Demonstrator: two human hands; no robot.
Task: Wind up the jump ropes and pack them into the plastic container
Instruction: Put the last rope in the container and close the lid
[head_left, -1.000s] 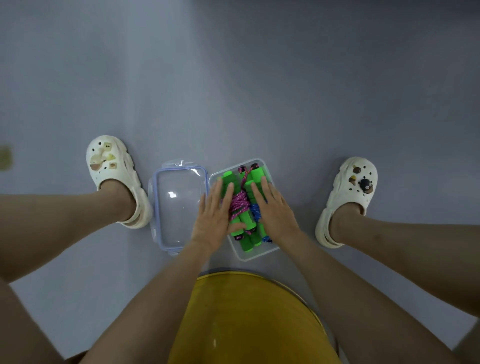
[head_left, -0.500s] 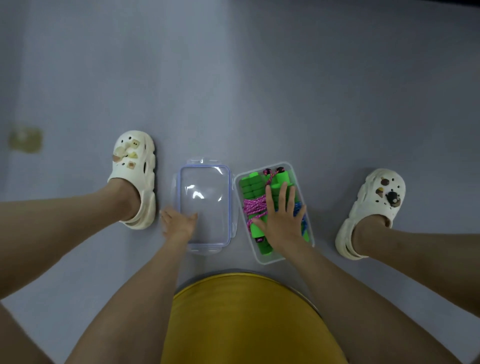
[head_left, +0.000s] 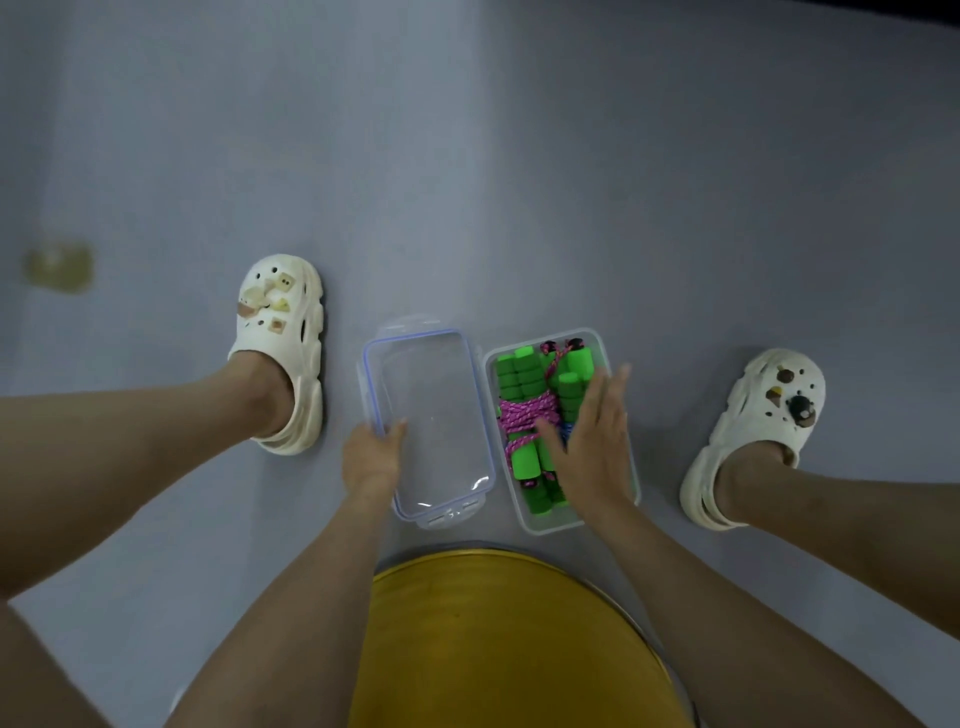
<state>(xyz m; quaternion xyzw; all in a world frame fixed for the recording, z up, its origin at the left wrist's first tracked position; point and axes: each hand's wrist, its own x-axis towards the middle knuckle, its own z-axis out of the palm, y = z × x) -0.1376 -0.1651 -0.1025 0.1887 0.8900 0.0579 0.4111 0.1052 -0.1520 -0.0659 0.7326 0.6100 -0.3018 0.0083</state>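
Jump ropes (head_left: 530, 415), green handles w/ pink cord wound round, sit inside the clear plastic container (head_left: 602, 343) on the grey floor (head_left: 519, 182). Right hand (head_left: 592, 441) is flat, fingers spread, over the ropes, a bit blurry. Lid (head_left: 431, 410) lies just beside the container's left edge; left hand (head_left: 371, 457) is pinching its near left edge. White clogs (head_left: 283, 332) either side.
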